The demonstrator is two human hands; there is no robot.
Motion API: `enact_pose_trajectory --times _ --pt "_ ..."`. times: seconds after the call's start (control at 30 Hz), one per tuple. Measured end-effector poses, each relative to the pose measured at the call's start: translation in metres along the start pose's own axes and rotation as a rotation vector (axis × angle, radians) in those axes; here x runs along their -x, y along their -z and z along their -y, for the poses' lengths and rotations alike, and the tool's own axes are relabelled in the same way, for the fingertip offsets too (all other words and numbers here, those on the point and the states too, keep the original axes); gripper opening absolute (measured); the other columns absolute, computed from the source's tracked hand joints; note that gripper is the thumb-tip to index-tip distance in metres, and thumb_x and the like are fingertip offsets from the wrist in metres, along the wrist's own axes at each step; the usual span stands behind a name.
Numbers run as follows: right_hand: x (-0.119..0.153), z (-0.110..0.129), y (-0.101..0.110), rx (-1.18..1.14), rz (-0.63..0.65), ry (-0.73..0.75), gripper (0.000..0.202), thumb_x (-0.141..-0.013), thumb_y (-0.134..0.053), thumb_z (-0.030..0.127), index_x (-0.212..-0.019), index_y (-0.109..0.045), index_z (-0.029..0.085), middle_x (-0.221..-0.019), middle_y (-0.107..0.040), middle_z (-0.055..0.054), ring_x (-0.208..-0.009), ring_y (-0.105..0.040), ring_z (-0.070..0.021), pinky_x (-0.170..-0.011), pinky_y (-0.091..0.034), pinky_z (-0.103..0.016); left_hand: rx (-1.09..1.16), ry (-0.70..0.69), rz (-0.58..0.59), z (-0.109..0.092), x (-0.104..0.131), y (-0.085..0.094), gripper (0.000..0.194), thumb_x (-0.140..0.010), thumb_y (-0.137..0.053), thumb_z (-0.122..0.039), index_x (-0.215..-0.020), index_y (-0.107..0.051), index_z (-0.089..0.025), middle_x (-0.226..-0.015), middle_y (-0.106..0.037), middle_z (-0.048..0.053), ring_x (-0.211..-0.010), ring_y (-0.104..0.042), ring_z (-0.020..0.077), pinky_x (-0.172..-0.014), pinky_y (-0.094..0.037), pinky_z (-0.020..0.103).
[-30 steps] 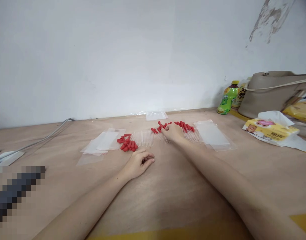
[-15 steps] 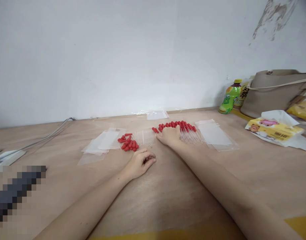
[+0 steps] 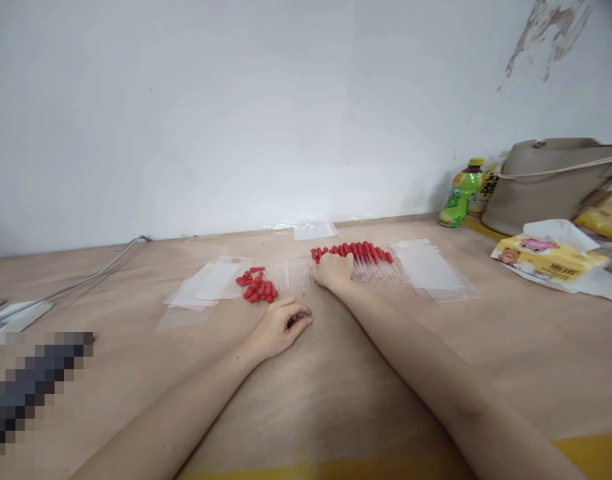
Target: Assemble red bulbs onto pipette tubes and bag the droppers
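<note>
My right hand [image 3: 333, 270] is over the left end of a row of clear thin tubes with red bulbs, which look like droppers [image 3: 373, 263]. Its fingers are turned away from me and mostly hidden, so whether they pinch a dropper does not show. My left hand [image 3: 285, 325] lies on the table, loosely curled, thumb apart from the fingers, with nothing visible in it. Just beyond it is a pile of loose red rubber bulbs [image 3: 260, 289]. Bare clear tubes [image 3: 292, 276] lie side by side between that pile and my right hand.
Clear plastic bags [image 3: 206, 283] lie at the left, more bags [image 3: 431, 270] at the right, and a small bag [image 3: 315, 231] by the wall. Further right are a green bottle [image 3: 461, 195], a beige handbag [image 3: 541, 183] and a yellow tissue pack [image 3: 546, 257]. A grey cable [image 3: 101, 270] runs at left.
My right hand has shifted slightly left and its fingers have drawn in. The leftmost red-bulbed droppers now sit closer against the row. My left hand stays still.
</note>
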State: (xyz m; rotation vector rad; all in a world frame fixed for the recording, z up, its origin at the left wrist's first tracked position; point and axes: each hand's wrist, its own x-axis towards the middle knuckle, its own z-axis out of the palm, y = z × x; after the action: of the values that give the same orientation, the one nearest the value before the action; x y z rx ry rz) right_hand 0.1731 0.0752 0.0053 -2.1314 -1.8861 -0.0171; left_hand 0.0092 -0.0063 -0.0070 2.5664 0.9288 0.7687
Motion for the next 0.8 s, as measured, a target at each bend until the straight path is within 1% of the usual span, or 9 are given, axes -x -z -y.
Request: enact_pose_trajectory --times 0.13,0.23,0.37,0.53,0.67,0.73,0.8 --pt "0.000 0.000 -0.001 -0.011 -0.019 -0.013 0.042 -0.082 -0.033 0.041 -0.083 -0.063 0.012 -0.088 -0.064 -0.016 -0.082 -0.058 -0.0249 -0.078 -0.023 -0.040 0.004 -0.001 -0.001 -0.001 0.000 0.000 0.012 -0.081 -0.051 -0.021 -0.085 -0.061 -0.016 -0.075 -0.056 0.003 -0.066 -0.051 0.0120 -0.061 -0.042 0.023" --pt "0.004 0.003 0.000 -0.015 -0.033 0.012 0.037 -0.081 -0.035 0.039 -0.082 -0.063 0.014 -0.086 -0.065 -0.013 -0.080 -0.058 -0.0234 -0.078 -0.023 -0.040 0.006 -0.002 0.002 -0.001 0.000 0.000 0.012 -0.081 -0.051 -0.021 -0.085 -0.061 -0.016 -0.076 -0.057 0.003 -0.067 -0.051 0.0120 -0.062 -0.042 0.024" --pt "0.009 0.009 0.002 -0.012 -0.025 0.055 0.027 -0.076 -0.043 0.034 -0.080 -0.063 0.016 -0.080 -0.066 -0.010 -0.076 -0.059 -0.0212 -0.079 -0.022 -0.039 0.000 0.002 0.004 -0.001 0.001 0.000 0.012 -0.081 -0.051 -0.021 -0.085 -0.061 -0.016 -0.077 -0.056 0.003 -0.068 -0.052 0.0123 -0.063 -0.042 0.024" --pt "0.009 0.016 0.002 0.003 0.009 0.050 0.020 -0.073 -0.048 0.024 -0.079 -0.064 0.013 -0.079 -0.066 -0.013 -0.074 -0.059 -0.0218 -0.080 -0.021 -0.039 0.006 -0.006 -0.005 -0.001 0.000 0.001 0.011 -0.081 -0.051 -0.020 -0.085 -0.062 -0.017 -0.077 -0.056 0.003 -0.069 -0.052 0.0124 -0.063 -0.042 0.024" --pt "0.005 0.020 0.000 0.001 0.036 0.051 0.018 -0.073 -0.047 0.018 -0.073 -0.064 0.013 -0.075 -0.066 -0.013 -0.070 -0.060 -0.0205 -0.079 -0.021 -0.038 0.005 -0.022 -0.003 -0.001 0.000 0.000 0.012 -0.082 -0.050 -0.020 -0.085 -0.061 -0.017 -0.077 -0.056 0.003 -0.070 -0.053 0.0125 -0.063 -0.042 0.023" --pt "0.006 0.021 0.001 -0.004 0.044 0.057 0.018 -0.074 -0.047 0.018 -0.070 -0.063 0.013 -0.073 -0.066 -0.013 -0.069 -0.059 -0.0204 -0.078 -0.022 -0.038 -0.007 -0.044 -0.023 -0.003 0.002 -0.002 0.012 -0.082 -0.050 -0.021 -0.086 -0.060 -0.017 -0.078 -0.056 0.003 -0.070 -0.052 0.0128 -0.064 -0.042 0.024" --pt "0.010 0.019 0.005 -0.014 0.034 0.072 0.020 -0.076 -0.045 0.021 -0.072 -0.062 0.012 -0.074 -0.066 -0.013 -0.069 -0.059 -0.0210 -0.075 -0.024 -0.036 -0.042 -0.065 -0.095 -0.005 0.003 0.000 0.012 -0.082 -0.050 -0.024 -0.084 -0.060 -0.017 -0.077 -0.056 0.003 -0.071 -0.052 0.0135 -0.066 -0.041 0.025"
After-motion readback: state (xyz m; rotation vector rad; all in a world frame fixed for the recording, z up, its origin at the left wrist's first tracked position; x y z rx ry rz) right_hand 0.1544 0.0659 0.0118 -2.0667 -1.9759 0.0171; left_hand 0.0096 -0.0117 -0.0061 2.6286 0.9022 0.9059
